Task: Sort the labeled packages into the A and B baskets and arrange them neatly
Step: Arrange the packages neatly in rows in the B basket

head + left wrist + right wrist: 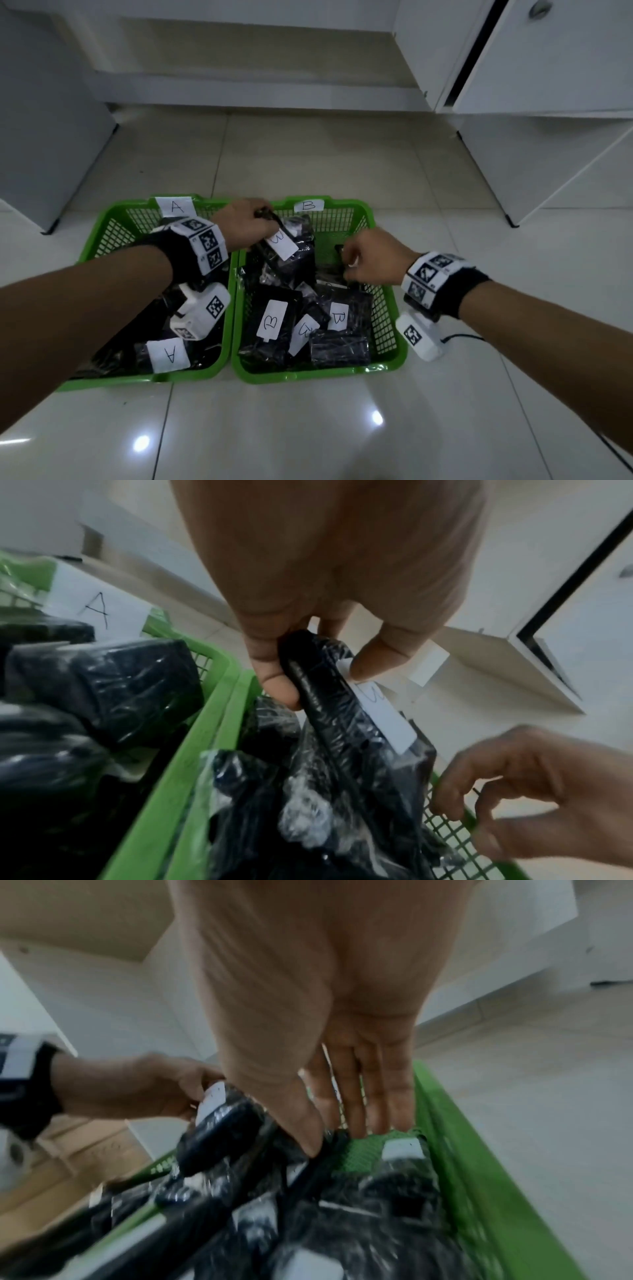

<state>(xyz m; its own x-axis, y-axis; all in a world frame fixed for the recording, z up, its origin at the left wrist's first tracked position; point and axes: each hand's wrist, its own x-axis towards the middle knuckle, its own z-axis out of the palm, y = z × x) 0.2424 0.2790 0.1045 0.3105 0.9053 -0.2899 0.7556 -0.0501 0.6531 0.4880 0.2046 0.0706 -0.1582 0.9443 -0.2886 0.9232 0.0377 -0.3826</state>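
Glossy pale floor tiles [308, 428], white cabinets [548, 68] behind.

Pale glossy tiled floor [308, 428] — A basket [113, 219] and B basket [387, 301] side by side, touching.

Two green mesh baskets sit side by side on the floor, low in the frame. The A basket [113, 226], at lower left, holds black plastic-wrapped packages, one with a white A label [168, 354] near its front. The B basket [383, 301], centre right, holds several B-labelled packages lying at mixed angles; one B package [287, 250] stands tilted at its back left.
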